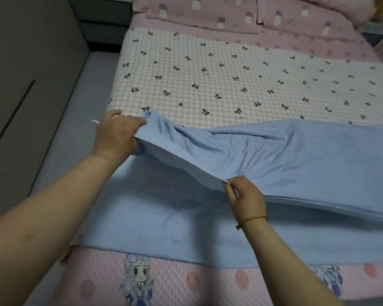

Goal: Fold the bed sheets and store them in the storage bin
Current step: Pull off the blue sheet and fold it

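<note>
A: Which parts of the blue sheet (296,155) cannot be seen?
B: Its right end runs past the frame edge; the layer under its lifted fold lies in shadow.
A: And at its left corner?
B: The left hand (115,135) has its fingertips tucked beneath the cloth. Nearer than the sheet, the cartoon figure (137,279) is cut at the bottom edge; beyond the sheet, the pillows (208,9) are cropped at the top.
</note>
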A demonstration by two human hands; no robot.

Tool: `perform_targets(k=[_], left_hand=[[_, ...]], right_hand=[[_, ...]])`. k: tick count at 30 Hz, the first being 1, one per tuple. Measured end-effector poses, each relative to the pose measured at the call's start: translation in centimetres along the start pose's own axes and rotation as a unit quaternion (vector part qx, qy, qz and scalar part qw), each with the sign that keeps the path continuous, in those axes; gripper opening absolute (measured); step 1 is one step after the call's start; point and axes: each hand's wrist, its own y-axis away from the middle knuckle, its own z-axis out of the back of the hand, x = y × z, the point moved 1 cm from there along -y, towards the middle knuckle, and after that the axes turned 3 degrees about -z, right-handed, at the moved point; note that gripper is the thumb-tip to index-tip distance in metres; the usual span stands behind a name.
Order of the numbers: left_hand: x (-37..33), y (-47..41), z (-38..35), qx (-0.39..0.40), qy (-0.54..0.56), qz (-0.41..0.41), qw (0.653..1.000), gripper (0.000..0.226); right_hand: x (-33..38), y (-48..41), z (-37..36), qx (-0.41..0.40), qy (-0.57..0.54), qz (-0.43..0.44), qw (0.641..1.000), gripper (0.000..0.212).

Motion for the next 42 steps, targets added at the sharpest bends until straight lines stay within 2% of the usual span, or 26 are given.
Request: perform_targets(k=[1, 3, 5, 7, 10, 13, 15, 17, 19, 23, 25, 27, 32, 36, 39, 42], left_hand=[[1.1, 1.1, 1.0, -0.042, -0.008, -0.008, 0.999, 0.032], [3.2, 5.2, 1.4, -0.042, -0.015, -0.006, 0.999, 0.038], [4.3, 9.9, 0.2, 0.005, -0.021, 0.000, 1.000, 0.040], [4.7, 14.4, -1.3, 0.077, -0.033, 0.020, 0.996, 0.034], [5.1, 19.2, -3.8, 0.178, -0.032, 0.042, 0.983, 0.036], [5.7, 22.2, -6.4, 0.247, -0.022, 0.056, 0.967, 0.037], [5.5, 23.7, -7.6, 0.293, -0.021, 0.089, 0.952, 0.037], [5.3, 24.8, -8.1, 0.350, -0.020, 0.147, 0.925, 0.045], [5.1, 25.3, -8.2, 0.401, -0.020, 0.168, 0.900, 0.048], [4.6, 26.4, -7.2, 0.403, 0.064, 0.266, 0.873, 0.044], [4.4, 26.7, -6.1, 0.376, 0.141, 0.332, 0.854, 0.043], [4.3, 26.9, -5.3, 0.352, 0.178, 0.357, 0.847, 0.040], [5.8, 26.3, -4.4, 0.365, 0.181, 0.394, 0.824, 0.039], [9.2, 23.1, -5.1, 0.354, 0.217, 0.395, 0.819, 0.039], [13.3, 19.7, -6.7, 0.343, 0.258, 0.360, 0.828, 0.037], [18.5, 15.7, -8.4, 0.363, 0.268, 0.296, 0.842, 0.036]], right_hand=[[0.1, 0.1, -0.2, -0.030, -0.004, 0.021, 0.999, 0.017], [0.0, 0.7, -0.8, -0.021, 0.005, 0.058, 0.998, 0.028], [-0.2, 2.0, -1.4, 0.010, 0.026, 0.081, 0.996, 0.031], [-0.7, 3.8, -2.7, 0.086, 0.050, 0.094, 0.991, 0.031], [-1.5, 6.7, -5.4, 0.221, 0.095, 0.086, 0.967, 0.019], [-2.6, 8.9, -8.1, 0.286, 0.128, 0.073, 0.947, 0.007], [-2.8, 10.2, -9.8, 0.353, 0.144, 0.031, 0.924, 0.018], [-2.8, 11.2, -10.9, 0.428, 0.196, 0.019, 0.882, 0.030], [-2.4, 11.5, -11.3, 0.461, 0.191, 0.003, 0.867, 0.035], [-1.1, 11.3, -11.0, 0.506, 0.189, -0.001, 0.841, 0.048], [-0.3, 11.1, -10.3, 0.511, 0.179, -0.007, 0.840, 0.060], [0.6, 11.3, -9.6, 0.503, 0.155, -0.012, 0.850, 0.065], [3.7, 11.5, -8.7, 0.453, 0.080, -0.024, 0.887, 0.053], [7.7, 9.5, -11.9, 0.420, 0.039, -0.043, 0.906, 0.056], [11.4, 7.2, -16.4, 0.386, 0.028, -0.081, 0.919, 0.060], [16.4, 3.4, -22.3, 0.358, -0.010, -0.191, 0.914, 0.070]])
